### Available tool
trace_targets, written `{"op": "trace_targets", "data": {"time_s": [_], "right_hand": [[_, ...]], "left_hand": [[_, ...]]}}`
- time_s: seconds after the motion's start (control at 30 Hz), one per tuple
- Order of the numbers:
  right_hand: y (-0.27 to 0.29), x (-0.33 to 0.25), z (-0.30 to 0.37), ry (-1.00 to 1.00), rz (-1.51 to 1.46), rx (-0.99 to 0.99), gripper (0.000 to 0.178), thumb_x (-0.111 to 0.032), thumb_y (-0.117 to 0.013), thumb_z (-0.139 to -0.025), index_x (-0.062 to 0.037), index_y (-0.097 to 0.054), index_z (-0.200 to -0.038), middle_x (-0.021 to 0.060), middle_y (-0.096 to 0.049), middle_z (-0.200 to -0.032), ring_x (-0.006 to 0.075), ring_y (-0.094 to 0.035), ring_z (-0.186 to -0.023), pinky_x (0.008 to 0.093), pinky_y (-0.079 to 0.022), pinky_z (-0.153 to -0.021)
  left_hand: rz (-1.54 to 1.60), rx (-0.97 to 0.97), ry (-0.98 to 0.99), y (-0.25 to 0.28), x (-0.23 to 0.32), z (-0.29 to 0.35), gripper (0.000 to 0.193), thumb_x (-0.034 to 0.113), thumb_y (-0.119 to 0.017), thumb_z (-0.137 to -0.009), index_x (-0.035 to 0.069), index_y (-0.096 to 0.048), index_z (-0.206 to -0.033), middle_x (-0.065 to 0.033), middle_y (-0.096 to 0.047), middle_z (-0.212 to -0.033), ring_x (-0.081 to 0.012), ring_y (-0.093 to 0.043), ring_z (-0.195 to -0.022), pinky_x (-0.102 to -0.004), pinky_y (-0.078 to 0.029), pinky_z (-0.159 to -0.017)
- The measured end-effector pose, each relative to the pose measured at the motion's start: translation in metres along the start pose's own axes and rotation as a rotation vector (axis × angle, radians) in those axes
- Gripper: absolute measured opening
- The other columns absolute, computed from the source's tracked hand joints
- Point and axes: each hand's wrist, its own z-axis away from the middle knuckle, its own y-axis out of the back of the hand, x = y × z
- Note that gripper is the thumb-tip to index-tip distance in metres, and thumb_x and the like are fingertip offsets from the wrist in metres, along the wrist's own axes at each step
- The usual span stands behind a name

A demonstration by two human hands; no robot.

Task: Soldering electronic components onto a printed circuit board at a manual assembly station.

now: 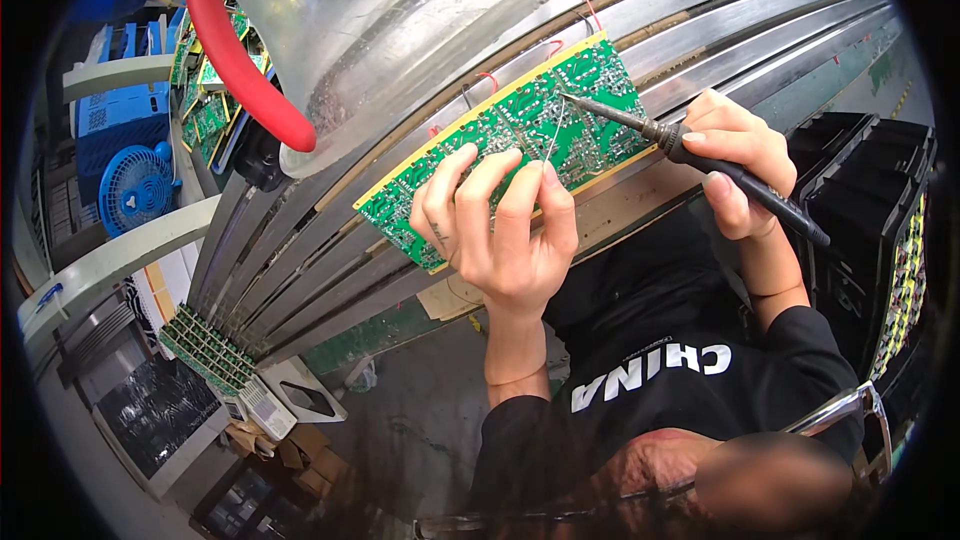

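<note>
A long green circuit board (pixel 610 75) with yellow edge strips lies across the metal rails, dotted with solder joints; thin red and black wires stick out along its far edge. My right hand (pixel 750 155) is wrapped around the black handle of a soldering iron (pixel 622 117), whose tip reaches the upper middle of the board. Between the thumb and fingertips of my left hand (pixel 510 240) is a thin strand of solder wire (pixel 557 125), running up toward the iron's tip. Whether wire and tip touch is too small to tell. My left hand's other fingers hover over or rest on the board.
Parallel metal rails (pixel 750 25) run beneath the board. A red-handled tool (pixel 235 70) and a clear plastic bag (pixel 350 40) stand at upper left. Beyond are a blue fan (pixel 137 190) and green boards (pixel 210 350). Black trays (pixel 865 180) stand at right.
</note>
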Motion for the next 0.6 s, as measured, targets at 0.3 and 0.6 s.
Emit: {"op": "trace_targets", "data": {"time_s": [0.3, 0.6], "right_hand": [[-0.0002, -0.0042, -0.0018, 0.059, 0.095, -0.039, 0.026, -0.012, -0.067, -0.083, 0.0044, -0.074, -0.101, 0.0146, -0.067, -0.083, 0.0238, -0.056, -0.068, 0.0337, -0.049, -0.064], [0.0055, 0.0014, -0.003, 0.078, -0.02, 0.082, 0.027, -0.01, -0.066, -0.082, 0.0047, -0.073, -0.103, 0.0154, -0.068, -0.084, 0.0235, -0.055, -0.067, 0.034, -0.049, -0.065]], "left_hand": [[-0.008, 0.004, 0.017, -0.0013, 0.0027, -0.0033, 0.02, 0.002, -0.075, -0.079, 0.014, -0.069, -0.094, 0.0009, -0.069, -0.106, -0.0269, -0.063, -0.106, -0.0489, -0.044, -0.1], [0.066, 0.038, 0.071, -0.0062, 0.0082, -0.0082, 0.019, 0.002, -0.074, -0.079, 0.013, -0.067, -0.093, 0.0008, -0.069, -0.103, -0.0279, -0.063, -0.105, -0.0466, -0.043, -0.099]]}}
